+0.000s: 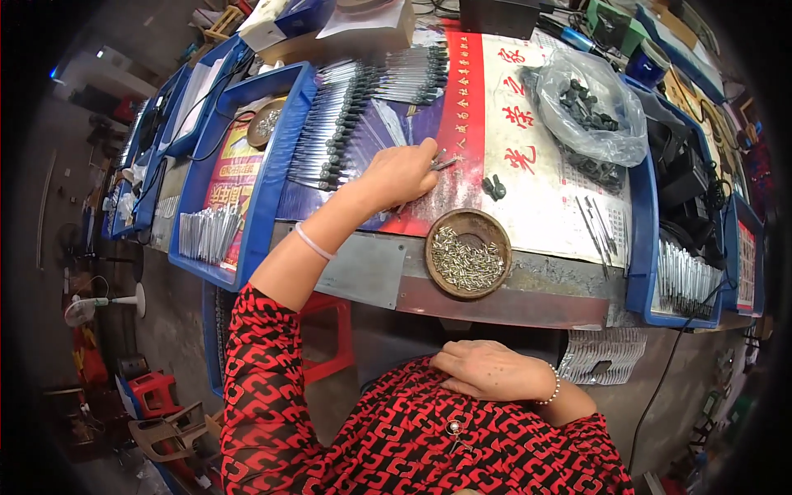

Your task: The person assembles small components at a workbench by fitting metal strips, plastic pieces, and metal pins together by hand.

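Observation:
Over the red strip of the table covering, my left hand is closed, fingers curled down. Small grey metal pieces show at its fingertips; whether they are gripped or lying there is hidden. To its left lie rows of thin metal rods with black ends, and a similar group lies farther back. A round brown bowl of small brass-coloured metal pins stands at the near edge. Two small black parts sit right of my left hand. My right hand rests open against my patterned clothing, holding nothing.
Clear plastic bag with black parts lies at the back right. Several loose thin rods are in front of it. Blue trays with silver rods flank the work area; another blue tray is at right. A red stool is below.

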Motion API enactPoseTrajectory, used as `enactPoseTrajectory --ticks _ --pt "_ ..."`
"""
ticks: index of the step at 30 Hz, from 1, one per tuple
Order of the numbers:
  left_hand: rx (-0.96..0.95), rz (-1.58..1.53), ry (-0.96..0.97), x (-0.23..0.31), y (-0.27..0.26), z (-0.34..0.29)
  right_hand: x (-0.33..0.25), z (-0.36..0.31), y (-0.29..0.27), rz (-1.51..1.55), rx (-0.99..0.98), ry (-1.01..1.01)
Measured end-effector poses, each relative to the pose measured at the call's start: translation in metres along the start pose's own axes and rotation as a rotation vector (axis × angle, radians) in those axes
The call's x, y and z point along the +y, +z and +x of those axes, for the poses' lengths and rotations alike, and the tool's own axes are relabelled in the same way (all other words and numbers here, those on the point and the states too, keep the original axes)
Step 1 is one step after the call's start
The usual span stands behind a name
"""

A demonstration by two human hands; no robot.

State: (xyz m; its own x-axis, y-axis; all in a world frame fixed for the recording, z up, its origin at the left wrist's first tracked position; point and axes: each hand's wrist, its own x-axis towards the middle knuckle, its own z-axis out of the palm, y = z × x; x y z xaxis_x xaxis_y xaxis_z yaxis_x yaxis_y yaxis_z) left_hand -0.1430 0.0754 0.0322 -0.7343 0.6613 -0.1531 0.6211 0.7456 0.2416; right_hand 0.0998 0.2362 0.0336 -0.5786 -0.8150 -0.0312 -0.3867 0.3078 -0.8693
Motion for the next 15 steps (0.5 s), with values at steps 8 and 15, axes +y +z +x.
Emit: enactPoseTrajectory --ticks 8,15 --pt "0.189 -0.4 0.006 -0.017 0.008 -0.012 0.001 0.008 -0.005 0.003 0.039 -0.015" --pt "0.226 -0.729 -0.093 -0.037 0.006 -0.013 0.008 0.016 -0.092 -0.35 0.673 0.171"
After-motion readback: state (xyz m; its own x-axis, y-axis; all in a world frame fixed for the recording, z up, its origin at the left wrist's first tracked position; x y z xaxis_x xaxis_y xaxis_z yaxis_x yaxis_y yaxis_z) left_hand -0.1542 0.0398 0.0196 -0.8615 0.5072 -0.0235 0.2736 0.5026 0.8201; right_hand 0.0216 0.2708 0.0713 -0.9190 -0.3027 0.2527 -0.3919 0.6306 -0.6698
